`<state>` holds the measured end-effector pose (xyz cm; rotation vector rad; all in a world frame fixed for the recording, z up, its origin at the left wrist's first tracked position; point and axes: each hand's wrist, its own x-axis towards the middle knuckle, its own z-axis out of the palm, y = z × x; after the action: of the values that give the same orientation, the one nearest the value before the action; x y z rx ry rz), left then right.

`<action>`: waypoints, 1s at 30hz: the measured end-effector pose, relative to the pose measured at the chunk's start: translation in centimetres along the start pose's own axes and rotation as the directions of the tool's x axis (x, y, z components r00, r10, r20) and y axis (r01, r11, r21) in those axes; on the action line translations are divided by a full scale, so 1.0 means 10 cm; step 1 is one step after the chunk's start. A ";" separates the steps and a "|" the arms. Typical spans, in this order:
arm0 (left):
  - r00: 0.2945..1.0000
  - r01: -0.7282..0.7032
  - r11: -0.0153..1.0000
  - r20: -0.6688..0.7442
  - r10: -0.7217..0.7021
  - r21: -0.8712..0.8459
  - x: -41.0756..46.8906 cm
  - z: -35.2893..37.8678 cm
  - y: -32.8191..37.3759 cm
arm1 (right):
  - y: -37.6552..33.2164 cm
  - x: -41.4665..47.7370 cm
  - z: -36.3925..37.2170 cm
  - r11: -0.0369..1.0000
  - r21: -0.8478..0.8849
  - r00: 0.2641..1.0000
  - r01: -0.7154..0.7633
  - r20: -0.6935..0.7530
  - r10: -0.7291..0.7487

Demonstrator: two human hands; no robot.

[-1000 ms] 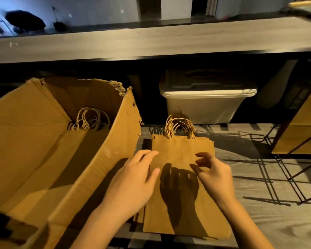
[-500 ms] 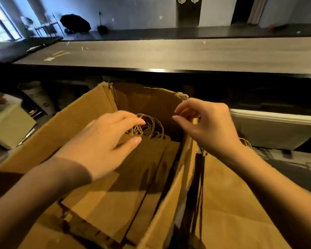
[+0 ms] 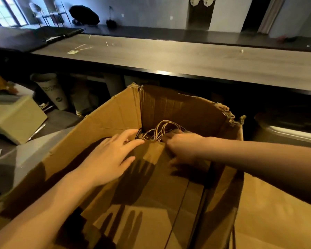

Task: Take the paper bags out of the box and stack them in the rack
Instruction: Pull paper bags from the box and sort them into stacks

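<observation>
left hand (image 3: 108, 159): fingers straight, palm down | right hand (image 3: 184, 148): fingers curled, tips hidden

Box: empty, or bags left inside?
Not empty. Flat paper bags lie inside the cardboard box, their twine handles at its far end.

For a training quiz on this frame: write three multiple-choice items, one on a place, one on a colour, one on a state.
1. Where are the twine handles?
A. draped over the near rim
B. at the far end inside the cardboard box
C. outside, on the floor

2. What colour are the paper bags?
A. brown
B. white
C. blue

3. How does the left hand lie?
A. clenched in a fist
B. raised, holding scissors
C. spread open over the bags

Key: 1 B, the loops lie by the box's far wall; 2 A, every bag shows kraft brown; 3 C, its fingers stretch straight, while the right hand curls round the bags' top edge.
</observation>
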<state>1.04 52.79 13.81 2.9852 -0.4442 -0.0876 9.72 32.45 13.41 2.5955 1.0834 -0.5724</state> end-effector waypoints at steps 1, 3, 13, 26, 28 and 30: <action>0.999 -0.018 1.000 0.030 0.017 0.004 0.00 0.00 -0.01 | 0.02 0.03 0.08 1.000 0.012 0.997 -0.008 0.083 0.007; 0.998 -0.037 0.999 0.055 0.037 -0.004 0.03 0.00 0.00 | 0.04 0.07 0.24 0.999 0.020 0.974 -0.035 0.223 0.030; 0.988 -0.154 0.987 0.025 0.155 -0.055 0.13 0.01 0.15 | -0.07 -0.01 0.46 0.978 0.210 0.986 -0.013 0.163 -0.022; 0.992 0.105 0.988 0.085 -0.096 -0.116 0.00 0.17 -0.09 | -0.01 -0.17 0.01 0.625 0.776 0.979 -0.079 -0.058 0.197; 0.975 0.203 0.961 0.128 -0.181 -0.188 0.01 0.20 -0.14 | 0.02 -0.25 -0.06 0.544 0.838 0.975 -0.045 -0.082 0.208; 0.932 0.346 0.896 0.215 -0.293 -0.278 0.03 0.22 -0.15 | 0.05 -0.39 -0.14 0.452 0.892 0.972 0.006 -0.111 0.205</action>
<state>1.54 53.85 11.47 2.7128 0.0541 -0.4041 7.91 30.22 16.47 3.6828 0.7387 -1.1115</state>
